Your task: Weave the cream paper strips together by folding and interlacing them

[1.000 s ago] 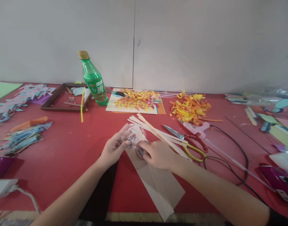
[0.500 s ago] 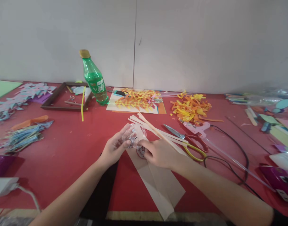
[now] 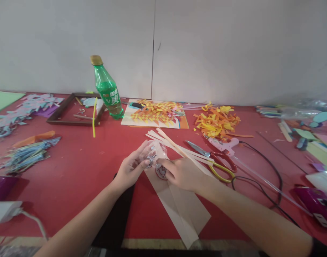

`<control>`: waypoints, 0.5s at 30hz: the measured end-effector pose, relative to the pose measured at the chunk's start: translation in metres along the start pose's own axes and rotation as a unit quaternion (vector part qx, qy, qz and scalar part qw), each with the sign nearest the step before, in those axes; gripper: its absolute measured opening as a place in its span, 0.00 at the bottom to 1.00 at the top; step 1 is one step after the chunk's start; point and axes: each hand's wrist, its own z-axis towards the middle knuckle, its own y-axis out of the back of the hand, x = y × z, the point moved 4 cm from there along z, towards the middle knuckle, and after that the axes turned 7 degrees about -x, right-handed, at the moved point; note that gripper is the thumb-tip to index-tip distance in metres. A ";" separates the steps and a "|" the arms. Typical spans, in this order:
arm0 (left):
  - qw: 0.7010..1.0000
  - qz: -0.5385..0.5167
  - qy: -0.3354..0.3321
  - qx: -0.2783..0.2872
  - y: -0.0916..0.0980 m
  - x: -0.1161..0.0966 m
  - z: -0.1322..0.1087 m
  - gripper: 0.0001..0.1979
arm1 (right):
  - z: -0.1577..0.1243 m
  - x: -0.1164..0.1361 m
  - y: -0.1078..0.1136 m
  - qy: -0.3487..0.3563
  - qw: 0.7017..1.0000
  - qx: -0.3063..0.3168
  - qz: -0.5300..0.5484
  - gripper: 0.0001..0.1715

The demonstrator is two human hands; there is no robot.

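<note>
My left hand (image 3: 131,167) is closed around a clear round plastic container (image 3: 153,149) with small dark-and-white bits inside. Against its right side, my right hand (image 3: 183,172) has its fingers curled in at the container. Below those fingers shows a round clear piece (image 3: 161,172) with a reddish rim and dark specks; whether it joins the container I cannot tell. Under both hands lie pale cream paper sheets (image 3: 176,210). Cut paper strips (image 3: 165,140) fan out just beyond, beside scissors (image 3: 219,167) with red and yellow handles.
A pink glue gun (image 3: 224,145) with a black cord lies right of the scissors. Yellow and orange paper pieces (image 3: 218,121) are heaped behind. A green bottle (image 3: 108,92) stands by a brown frame (image 3: 72,123). Blue fringed strips (image 3: 29,153) lie left, and a purple power strip (image 3: 314,205) lies right.
The container has tilted slightly between my hands, and my right fingers have shifted a little on it. The other things lie as before.
</note>
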 end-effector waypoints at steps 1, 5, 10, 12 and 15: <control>1.000 -0.001 0.000 0.001 0.000 0.000 0.000 0.31 | 0.000 0.000 0.000 0.004 1.000 0.004 -0.017 0.24; 1.000 0.000 0.004 0.002 -0.001 0.000 0.000 0.30 | -0.001 0.002 0.001 0.018 0.999 0.008 -0.038 0.22; 1.000 0.006 0.007 0.002 -0.004 -0.001 0.001 0.31 | -0.004 -0.001 0.004 0.002 1.000 -0.011 -0.004 0.21; 1.000 0.009 0.011 -0.002 -0.003 -0.001 0.001 0.31 | -0.005 -0.001 0.003 -0.002 1.000 -0.015 -0.010 0.25; 1.000 0.021 0.016 -0.006 -0.001 -0.001 0.001 0.31 | -0.004 0.000 -0.002 -0.004 0.999 0.005 -0.052 0.30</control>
